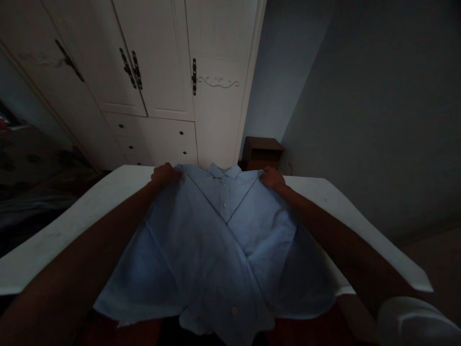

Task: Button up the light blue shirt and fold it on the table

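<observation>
A light blue button-up shirt [212, 240] is stretched between my two hands, its collar at the far end and its front with buttons facing up. Its lower part hangs past the near edge of the white table [317, 192]. My left hand [165, 175] grips the shirt at the left shoulder, fingers closed on the cloth. At the opposite shoulder, my right hand [272, 178] pinches the fabric. Both sleeves drape down below my forearms. Diagonal folds run across the shirt's front.
Beyond the table stands a white wardrobe [162, 57] with dark handles and drawers. A small brown cabinet [264, 144] sits in the corner by the grey wall [378, 120]. Dark, indistinct cloth [32, 206] lies at the left.
</observation>
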A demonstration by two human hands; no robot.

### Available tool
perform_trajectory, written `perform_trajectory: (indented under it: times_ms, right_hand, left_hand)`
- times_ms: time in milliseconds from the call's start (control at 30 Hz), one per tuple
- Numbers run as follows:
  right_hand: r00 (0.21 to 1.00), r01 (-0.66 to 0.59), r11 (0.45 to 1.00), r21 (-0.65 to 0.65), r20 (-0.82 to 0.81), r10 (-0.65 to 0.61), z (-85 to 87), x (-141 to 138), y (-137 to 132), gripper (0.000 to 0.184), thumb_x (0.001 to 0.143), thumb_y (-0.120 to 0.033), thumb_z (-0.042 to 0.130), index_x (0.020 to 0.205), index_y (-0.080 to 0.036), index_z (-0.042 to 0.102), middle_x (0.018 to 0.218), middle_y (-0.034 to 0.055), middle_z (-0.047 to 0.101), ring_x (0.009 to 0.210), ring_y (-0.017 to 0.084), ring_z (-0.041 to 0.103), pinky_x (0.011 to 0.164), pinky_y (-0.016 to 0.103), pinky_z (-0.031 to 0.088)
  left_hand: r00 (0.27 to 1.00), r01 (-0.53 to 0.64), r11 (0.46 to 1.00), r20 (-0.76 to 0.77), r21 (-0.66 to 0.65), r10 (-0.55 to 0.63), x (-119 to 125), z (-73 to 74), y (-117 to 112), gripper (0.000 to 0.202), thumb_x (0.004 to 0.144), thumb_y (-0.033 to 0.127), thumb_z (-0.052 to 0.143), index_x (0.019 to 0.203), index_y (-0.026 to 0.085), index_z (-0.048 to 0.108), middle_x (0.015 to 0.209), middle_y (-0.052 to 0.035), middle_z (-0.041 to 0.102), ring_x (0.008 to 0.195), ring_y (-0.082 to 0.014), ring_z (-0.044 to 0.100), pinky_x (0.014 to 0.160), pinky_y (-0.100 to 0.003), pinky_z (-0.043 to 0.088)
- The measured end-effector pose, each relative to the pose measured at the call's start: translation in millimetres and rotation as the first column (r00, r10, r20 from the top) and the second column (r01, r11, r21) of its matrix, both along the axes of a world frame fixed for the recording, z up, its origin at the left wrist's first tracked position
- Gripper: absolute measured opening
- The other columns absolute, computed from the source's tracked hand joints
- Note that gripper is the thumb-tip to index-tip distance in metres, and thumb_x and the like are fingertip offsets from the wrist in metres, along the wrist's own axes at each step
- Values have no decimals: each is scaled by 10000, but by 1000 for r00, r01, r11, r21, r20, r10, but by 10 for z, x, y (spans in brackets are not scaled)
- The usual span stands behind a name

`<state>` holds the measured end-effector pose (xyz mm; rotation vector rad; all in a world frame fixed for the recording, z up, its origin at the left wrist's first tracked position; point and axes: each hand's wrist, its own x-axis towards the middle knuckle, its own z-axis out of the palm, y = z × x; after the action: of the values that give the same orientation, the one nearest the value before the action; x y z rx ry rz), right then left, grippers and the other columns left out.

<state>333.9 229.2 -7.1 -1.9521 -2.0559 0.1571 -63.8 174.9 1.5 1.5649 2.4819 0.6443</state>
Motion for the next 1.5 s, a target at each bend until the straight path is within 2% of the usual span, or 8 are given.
perform_trajectory:
  times_ms: [167, 333, 500, 700, 933, 1333, 1433, 1500]
  right_hand:
    - [998, -64, 996, 54, 21, 63, 24, -7, -405, 490, 871, -322, 542, 1300, -88, 507, 1335, 206, 510, 1237, 313, 496, 998, 414, 432]
    - [963, -271, 946, 175, 48, 267, 33, -57, -1024, 474, 906, -366, 512, 1296, -97, 525, 1364, 194, 497, 1295, 315, 442, 1075, 450, 377]
    - [840, -534, 811, 239, 33, 542, -26, -205, -1892, 588, 965, -497, 375, 1388, -98, 463, 1467, 172, 426, 1390, 287, 349, 1153, 455, 292]
    - [585, -811, 583, 43, 61, 809, -86, -323, -2609, 633, 962, -567, 346, 1449, -168, 404, 1535, 145, 334, 1433, 266, 283, 1164, 486, 254]
    - [659, -751, 658, 58, 16, 752, -118, -195, -2760, 530, 972, -480, 414, 1447, -244, 409, 1531, 70, 353, 1440, 238, 270, 1189, 494, 191]
    - [715, -686, 697, 211, 18, 699, -410, 175, -3211, 503, 943, -385, 513, 1431, -290, 433, 1540, 38, 340, 1434, 245, 287, 1196, 502, 203]
    - [746, -645, 722, 251, 2, 666, -466, 215, -3301, 497, 942, -352, 507, 1428, -276, 437, 1537, 47, 345, 1436, 246, 280, 1186, 516, 219]
    - [761, -609, 737, 294, -49, 647, -522, 244, -3416, 479, 938, -317, 500, 1414, -280, 457, 1522, 42, 377, 1428, 245, 300, 1180, 526, 226]
  left_hand:
    - [998, -13, 992, -67, -128, 5, 326, 168, -307, 794, 719, 505, 670, 1334, 64, 430, 1369, -320, 449, 1252, -435, 465, 984, -559, 398]
    - [973, 187, 980, -124, -63, -194, 781, 186, -886, 709, 831, 531, 525, 1378, 103, 386, 1402, -258, 454, 1302, -368, 444, 1001, -482, 413]
    - [882, 446, 893, -142, -63, -450, 1122, -35, -1686, 745, 878, 611, 405, 1397, 77, 394, 1422, -221, 469, 1335, -316, 423, 1057, -423, 372]
    - [855, 440, 898, -317, 24, -410, 1219, -241, -2406, 568, 952, 493, 328, 1344, 122, 506, 1457, -175, 454, 1388, -286, 359, 1145, -472, 228]
    - [883, 405, 912, -286, 64, -372, 1134, -278, -2839, 548, 931, 475, 386, 1373, 166, 485, 1481, -162, 424, 1410, -299, 315, 1145, -495, 197]
    - [944, 323, 862, -64, 390, -325, 985, -659, -3440, 485, 885, 431, 502, 1334, 249, 531, 1499, -86, 409, 1432, -295, 253, 1180, -513, 89]
    - [959, 224, 853, 48, 472, -278, 1005, -764, -3615, 498, 878, 397, 512, 1352, 248, 487, 1526, -73, 355, 1438, -282, 237, 1182, -470, 157]
    - [967, 57, 848, 184, 526, -179, 1020, -886, -3748, 485, 869, 381, 516, 1333, 243, 482, 1480, -91, 400, 1398, -282, 312, 1162, -443, 233]
